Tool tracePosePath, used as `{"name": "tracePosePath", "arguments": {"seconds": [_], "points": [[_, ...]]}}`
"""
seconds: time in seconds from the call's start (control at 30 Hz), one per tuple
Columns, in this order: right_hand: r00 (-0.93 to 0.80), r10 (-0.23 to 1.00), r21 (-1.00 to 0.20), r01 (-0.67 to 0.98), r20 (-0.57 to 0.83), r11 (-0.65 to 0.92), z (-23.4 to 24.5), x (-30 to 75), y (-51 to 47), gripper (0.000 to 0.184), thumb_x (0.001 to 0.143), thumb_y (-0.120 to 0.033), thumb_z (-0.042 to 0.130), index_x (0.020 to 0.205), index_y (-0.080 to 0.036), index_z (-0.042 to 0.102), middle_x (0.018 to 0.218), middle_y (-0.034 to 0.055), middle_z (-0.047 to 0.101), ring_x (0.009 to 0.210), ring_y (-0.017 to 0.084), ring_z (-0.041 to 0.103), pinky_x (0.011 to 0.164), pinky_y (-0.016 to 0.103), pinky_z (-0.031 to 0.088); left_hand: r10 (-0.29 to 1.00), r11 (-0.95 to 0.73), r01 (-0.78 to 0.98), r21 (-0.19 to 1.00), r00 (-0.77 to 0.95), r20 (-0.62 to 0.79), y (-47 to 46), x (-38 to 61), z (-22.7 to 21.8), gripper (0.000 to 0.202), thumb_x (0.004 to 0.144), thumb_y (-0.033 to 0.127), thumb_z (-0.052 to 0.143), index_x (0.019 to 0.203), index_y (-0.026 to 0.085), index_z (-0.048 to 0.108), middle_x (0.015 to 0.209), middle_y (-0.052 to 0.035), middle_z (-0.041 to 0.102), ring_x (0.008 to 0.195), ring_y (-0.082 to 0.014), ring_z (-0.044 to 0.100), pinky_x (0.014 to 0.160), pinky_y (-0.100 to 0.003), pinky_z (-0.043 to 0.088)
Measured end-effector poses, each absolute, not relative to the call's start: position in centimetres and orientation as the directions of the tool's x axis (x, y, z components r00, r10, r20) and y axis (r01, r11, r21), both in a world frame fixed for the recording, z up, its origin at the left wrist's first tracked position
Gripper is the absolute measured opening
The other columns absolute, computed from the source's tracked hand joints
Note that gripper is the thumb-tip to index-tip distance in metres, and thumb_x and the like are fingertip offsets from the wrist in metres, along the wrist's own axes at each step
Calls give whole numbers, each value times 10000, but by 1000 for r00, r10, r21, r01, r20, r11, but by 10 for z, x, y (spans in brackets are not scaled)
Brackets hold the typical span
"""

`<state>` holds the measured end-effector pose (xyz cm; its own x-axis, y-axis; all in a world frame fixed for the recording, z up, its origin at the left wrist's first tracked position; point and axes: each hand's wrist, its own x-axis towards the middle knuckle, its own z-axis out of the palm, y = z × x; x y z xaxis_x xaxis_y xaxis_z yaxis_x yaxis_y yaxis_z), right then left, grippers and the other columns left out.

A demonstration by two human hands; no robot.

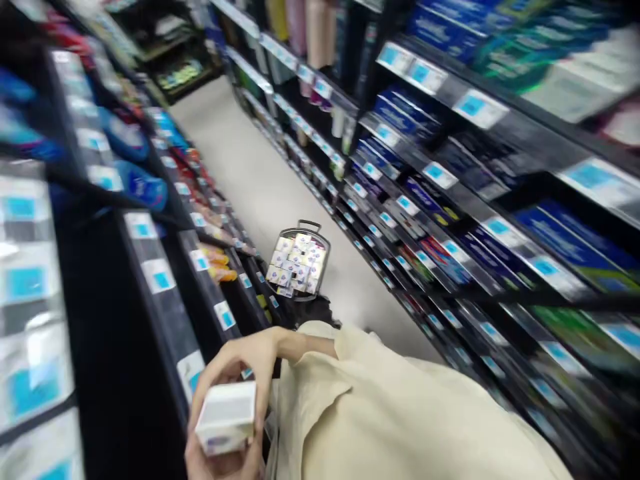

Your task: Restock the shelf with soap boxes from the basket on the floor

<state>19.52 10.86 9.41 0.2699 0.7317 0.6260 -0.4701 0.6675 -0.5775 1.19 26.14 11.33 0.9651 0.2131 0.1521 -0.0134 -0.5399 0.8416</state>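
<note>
My right hand (223,407) reaches in from the lower right, out of a cream sleeve (390,413). Its fingers are wrapped round a small white box (227,415), held close to the dark shelf on the left (165,313). My left hand is out of sight. Further down the aisle a wire basket (300,261) stands on the floor, filled with several small white boxes like the one I hold.
I am in a narrow shop aisle with a pale floor (260,180). Dark shelves with blue price labels line both sides: blue packets and snacks on the left (145,187), blue boxes on the right (560,240). The picture is tilted and motion-blurred.
</note>
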Motion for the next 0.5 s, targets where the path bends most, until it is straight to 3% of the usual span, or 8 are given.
{"name": "tracePosePath", "arguments": {"seconds": [0.07, 0.17, 0.3, 0.4, 0.5], "points": [[246, 725, -592, -440, 643, 675, 98, 193, 113, 841, 451, -168, 1111, 1197, -143, 724, 1115, 64, 796, 1001, 233, 774, 922, 301, 637, 311, -572, -14, 820, 921, 233, 245, -7, 121, 765, 797, 273, 936, 1470, 204, 581, 1360, -146, 728, 1152, -343, 793, 864, -413, 735], [131, 645, -514, -494, 753, 701, 107, 189, 127, 940, 374, -315, 1148, 1186, -124, 716, 1115, 128, 807, 1028, 268, 799, 947, 318, 629, 278, -688, -94, 720, 882, 380, 224, -16, 141, 642, 812, 314, 924, 1381, 188, 654, 1277, -140, 756, 1145, -323, 795, 889, -385, 723], [36, 397, -325, -508, 917, 798, 135, 181, 153, 1000, 405, -414, 1147, 1281, -142, 748, 1135, 176, 810, 1013, 281, 812, 945, 331, 639, 198, -828, -183, 531, 789, 581, 216, -26, 168, 555, 873, 324, 861, 1365, 167, 657, 1210, -128, 748, 1093, -279, 797, 939, -382, 711], [-131, 270, -299, -511, 954, 806, 156, 173, 173, 948, 453, -458, 1132, 1269, -150, 762, 1118, 185, 809, 1004, 282, 818, 959, 327, 637, 221, -857, -165, 489, 739, 636, 217, -46, 173, 610, 880, 269, 859, 1430, 153, 623, 1271, -140, 737, 1139, -271, 792, 957, -356, 706], [-198, 237, -304, -474, 951, 827, 164, 168, 179, 860, 520, -483, 1109, 1228, -166, 738, 1097, 177, 809, 1026, 270, 813, 957, 312, 630, 227, -859, -164, 485, 727, 648, 218, -64, 170, 676, 874, 211, 868, 1487, 145, 590, 1310, -154, 743, 1181, -268, 790, 979, -337, 700]]}}
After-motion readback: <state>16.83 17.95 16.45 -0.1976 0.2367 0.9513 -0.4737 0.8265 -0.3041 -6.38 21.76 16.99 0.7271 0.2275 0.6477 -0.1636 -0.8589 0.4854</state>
